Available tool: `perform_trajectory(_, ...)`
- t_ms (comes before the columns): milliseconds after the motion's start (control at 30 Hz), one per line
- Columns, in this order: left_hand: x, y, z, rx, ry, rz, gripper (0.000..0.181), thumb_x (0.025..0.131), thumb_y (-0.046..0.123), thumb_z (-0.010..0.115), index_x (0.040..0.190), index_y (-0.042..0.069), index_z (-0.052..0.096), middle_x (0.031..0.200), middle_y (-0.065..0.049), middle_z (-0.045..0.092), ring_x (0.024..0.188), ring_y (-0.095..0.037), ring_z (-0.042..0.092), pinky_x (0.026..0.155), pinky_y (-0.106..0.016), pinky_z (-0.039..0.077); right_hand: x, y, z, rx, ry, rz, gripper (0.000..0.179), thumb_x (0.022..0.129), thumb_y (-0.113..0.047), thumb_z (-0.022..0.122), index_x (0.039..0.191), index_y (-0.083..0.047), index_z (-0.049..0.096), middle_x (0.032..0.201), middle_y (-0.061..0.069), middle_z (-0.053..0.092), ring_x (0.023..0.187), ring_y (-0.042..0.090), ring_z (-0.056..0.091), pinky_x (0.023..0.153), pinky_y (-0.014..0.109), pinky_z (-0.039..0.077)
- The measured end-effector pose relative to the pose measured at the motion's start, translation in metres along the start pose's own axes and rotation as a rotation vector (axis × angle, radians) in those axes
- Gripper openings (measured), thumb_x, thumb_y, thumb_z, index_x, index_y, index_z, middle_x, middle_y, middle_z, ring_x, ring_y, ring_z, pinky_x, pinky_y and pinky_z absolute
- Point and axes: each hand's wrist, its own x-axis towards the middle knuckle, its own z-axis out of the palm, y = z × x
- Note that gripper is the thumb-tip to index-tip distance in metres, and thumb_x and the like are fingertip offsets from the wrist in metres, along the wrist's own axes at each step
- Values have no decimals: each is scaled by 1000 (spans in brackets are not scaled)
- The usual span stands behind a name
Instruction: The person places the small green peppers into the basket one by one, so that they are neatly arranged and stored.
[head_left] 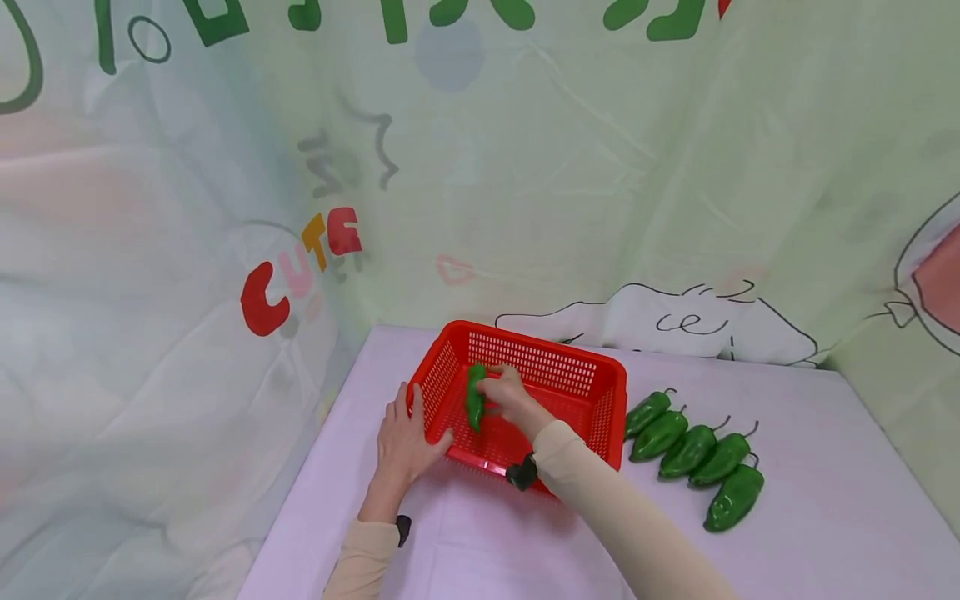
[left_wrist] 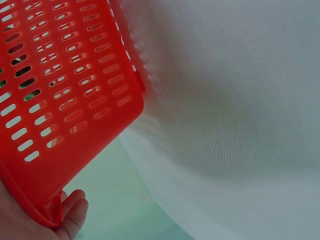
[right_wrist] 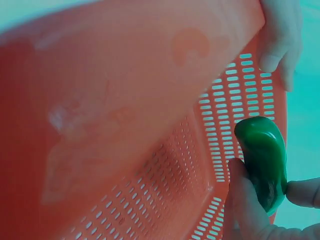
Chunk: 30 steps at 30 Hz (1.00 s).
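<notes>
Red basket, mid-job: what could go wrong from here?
The held pepper could slip, since the right hand's grip pinches its glossy, rounded sides. The red basket might tilt if the left hand's grip, on its near left corner, bears down hard. If the basket slides right, it could push the loose peppers lying close beside it.

There's the glossy green pepper [head_left: 475, 400], gently curved, pinched by the right hand [head_left: 512, 398] inside the red perforated plastic basket [head_left: 566, 410]! And the basket, upright and sitting askew, has its corner gripped by the left hand [head_left: 405, 442].
</notes>
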Motion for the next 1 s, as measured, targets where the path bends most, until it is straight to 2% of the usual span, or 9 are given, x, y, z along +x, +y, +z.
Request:
perform_trajectory(300, -2, -3, 2, 3, -12, -15, 93, 82, 53, 58, 152, -1, 31, 155, -21, 26, 125, -35, 40, 96, -45, 46, 14, 3, 12, -61, -3, 34, 64, 89, 5, 57, 147, 7, 31, 131, 28, 48, 110, 36, 59, 90, 47, 53)
perform_trajectory(600, 6, 1, -1, -18, -15, -24, 94, 82, 52, 59, 154, 1, 28, 156, -19, 24, 127, -33, 38, 98, -45, 45, 31, -3, 15, -102, 7, 54, 60, 87, 7, 55, 143, 11, 31, 129, 30, 48, 109, 41, 62, 89, 51, 52)
perform_trajectory(767, 8, 0, -2, 0, -23, -35, 95, 82, 55, 57, 154, 2, 27, 157, -18, 24, 127, -32, 38, 98, -44, 45, 36, 1, 21, -142, -11, 75, 55, 88, 5, 56, 138, 10, 36, 124, 28, 51, 104, 39, 63, 88, 50, 53)
perform_trajectory(1000, 4, -1, -1, -13, -11, -23, 95, 80, 55, 60, 153, 1, 31, 155, -20, 27, 124, -33, 40, 95, -45, 47, 39, 10, 29, -169, -2, 101, 43, 89, 5, 57, 130, 12, 46, 112, 24, 57, 95, 35, 66, 88, 48, 53)
